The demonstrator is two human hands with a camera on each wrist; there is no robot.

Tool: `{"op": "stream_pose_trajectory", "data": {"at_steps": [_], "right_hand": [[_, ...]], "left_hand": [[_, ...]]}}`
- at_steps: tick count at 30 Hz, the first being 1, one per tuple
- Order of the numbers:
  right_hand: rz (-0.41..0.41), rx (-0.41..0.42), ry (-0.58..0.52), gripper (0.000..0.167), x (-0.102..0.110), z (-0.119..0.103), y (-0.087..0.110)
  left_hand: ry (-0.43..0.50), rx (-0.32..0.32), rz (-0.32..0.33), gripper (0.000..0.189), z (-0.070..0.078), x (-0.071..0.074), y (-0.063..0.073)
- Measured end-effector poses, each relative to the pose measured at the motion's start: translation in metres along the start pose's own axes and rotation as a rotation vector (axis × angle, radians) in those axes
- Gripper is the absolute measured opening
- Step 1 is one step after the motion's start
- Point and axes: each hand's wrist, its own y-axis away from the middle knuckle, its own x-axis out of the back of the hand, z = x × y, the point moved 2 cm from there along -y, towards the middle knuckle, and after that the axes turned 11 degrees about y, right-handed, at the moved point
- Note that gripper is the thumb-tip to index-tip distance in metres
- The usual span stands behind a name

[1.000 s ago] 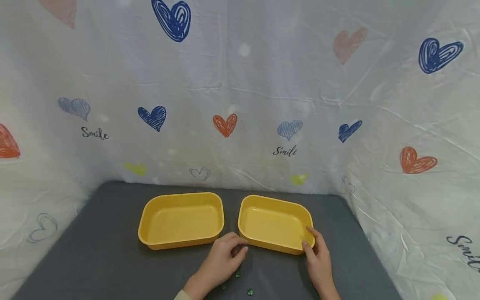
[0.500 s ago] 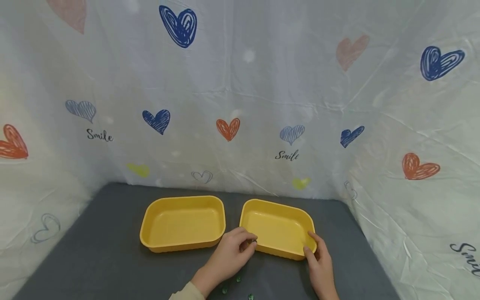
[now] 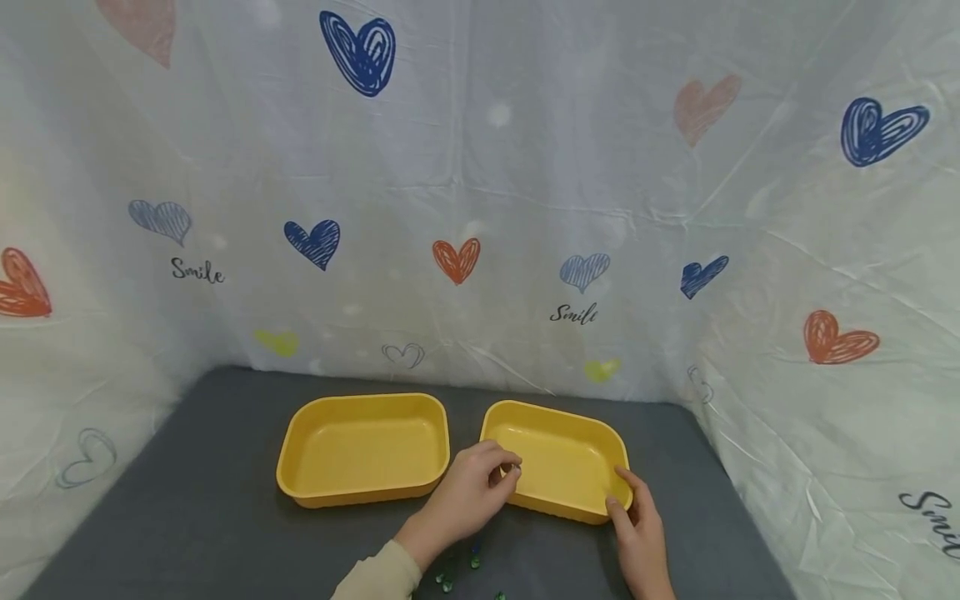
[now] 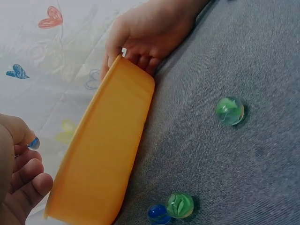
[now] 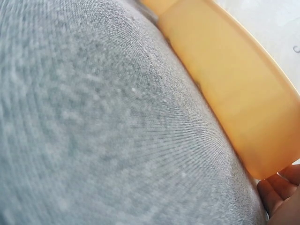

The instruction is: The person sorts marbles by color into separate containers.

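Note:
My left hand is over the left end of the right-hand yellow tray. Between thumb and finger it pinches a blue marble, seen best in the left wrist view. My right hand grips the near right corner of that same tray, thumb on the rim. On the grey cloth in front of the tray lie several glass marbles. The left wrist view shows a green marble apart, and another green marble beside a blue marble.
A second yellow tray stands to the left on the grey tabletop, a narrow gap from the first. Behind and beside the table hangs a white curtain printed with hearts.
My left hand has moved up and right from the table in front of the trays to above the right tray, carrying the marble. The right hand keeps its grip on the corner.

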Motion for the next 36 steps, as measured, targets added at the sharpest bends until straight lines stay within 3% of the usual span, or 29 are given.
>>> {"op": "stream_pose_trajectory", "data": {"at_steps": [19, 36], "right_hand": [[0.013, 0.009, -0.005, 0.051, -0.001, 0.001, -0.001], [0.013, 0.02, 0.007, 0.051, -0.001, 0.003, -0.001]], "left_hand": [[-0.001, 0.088, 0.01, 0.015, -0.014, -0.014, -0.019], [-0.046, 0.144, 0.005, 0.017, -0.017, -0.017, -0.023]]}}
